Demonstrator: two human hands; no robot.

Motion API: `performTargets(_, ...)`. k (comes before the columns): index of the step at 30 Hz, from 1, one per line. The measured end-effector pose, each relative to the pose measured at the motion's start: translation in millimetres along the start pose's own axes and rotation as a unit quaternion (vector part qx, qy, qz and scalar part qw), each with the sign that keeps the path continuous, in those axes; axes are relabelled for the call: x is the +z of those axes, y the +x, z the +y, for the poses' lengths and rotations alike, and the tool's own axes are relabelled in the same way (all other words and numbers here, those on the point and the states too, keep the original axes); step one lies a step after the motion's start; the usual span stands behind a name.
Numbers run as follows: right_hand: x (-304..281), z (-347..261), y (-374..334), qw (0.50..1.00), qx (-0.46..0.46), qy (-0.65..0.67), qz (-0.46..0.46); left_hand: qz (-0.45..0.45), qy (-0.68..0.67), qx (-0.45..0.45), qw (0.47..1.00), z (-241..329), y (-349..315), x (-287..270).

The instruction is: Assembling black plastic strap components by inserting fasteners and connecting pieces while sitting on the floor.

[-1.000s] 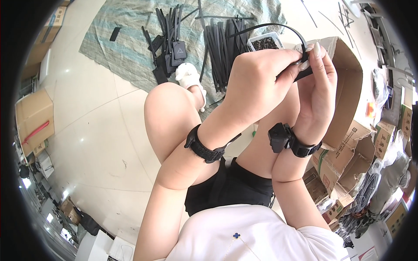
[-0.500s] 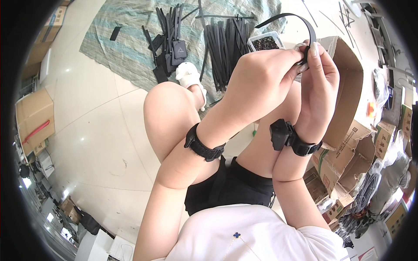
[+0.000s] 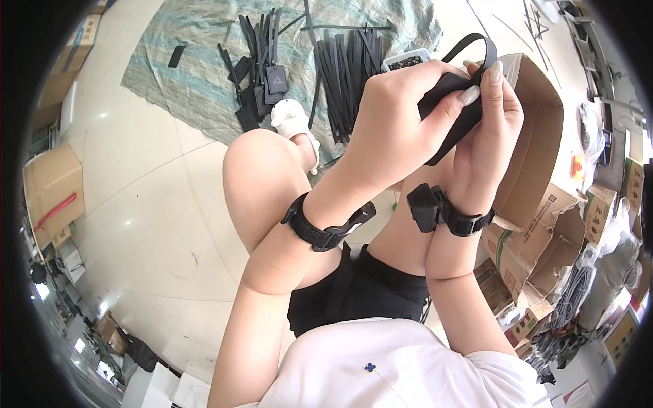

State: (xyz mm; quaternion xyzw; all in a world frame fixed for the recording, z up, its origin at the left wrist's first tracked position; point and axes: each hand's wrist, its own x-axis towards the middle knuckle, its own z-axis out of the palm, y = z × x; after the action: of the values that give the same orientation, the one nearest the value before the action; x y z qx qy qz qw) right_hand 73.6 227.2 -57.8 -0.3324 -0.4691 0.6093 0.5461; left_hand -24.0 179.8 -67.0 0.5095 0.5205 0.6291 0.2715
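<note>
My left hand [image 3: 398, 126] is closed on a flat black luggage tag [image 3: 457, 130], its thumb lying across the tag's face. The tag's upper part is partly behind the fingers. A black strap [image 3: 475, 38] curves up in a loop above both hands. My right hand [image 3: 495, 126] pinches the strap between thumb and fingers beside the tag's edge. How the strap meets the tag is hidden by the fingertips. On the mat ahead lie several similar black luggage tags [image 3: 277, 80] with straps, and right of them a row of loose black straps [image 3: 347, 81].
A green striped woven mat [image 3: 204, 81] covers the floor ahead. A clear tub of small dark parts [image 3: 406, 60] sits partly behind my left hand. An open cardboard box [image 3: 537, 143] stands close to my right arm. More cartons [image 3: 54, 194] are at the far left.
The tag has turned so its flat face shows between my hands. The strap's long free end, which stuck out leftward, is now a smaller loop. My left hand has shifted slightly left.
</note>
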Motion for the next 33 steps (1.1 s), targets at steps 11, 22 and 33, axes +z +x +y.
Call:
performTargets(11,2,1,2,0.996,0.014,-0.058,-0.068,0.046,0.069,0.018,0.996,-6,4,-8)
performTargets(22,4,11,1,0.975,-0.138,-0.176,0.01,0.029,0.079,0.065,0.994,-6,4,-4)
performTargets(33,1,7,5,0.996,0.048,-0.072,-0.032,0.059,0.141,0.058,0.987,-10,3,-5)
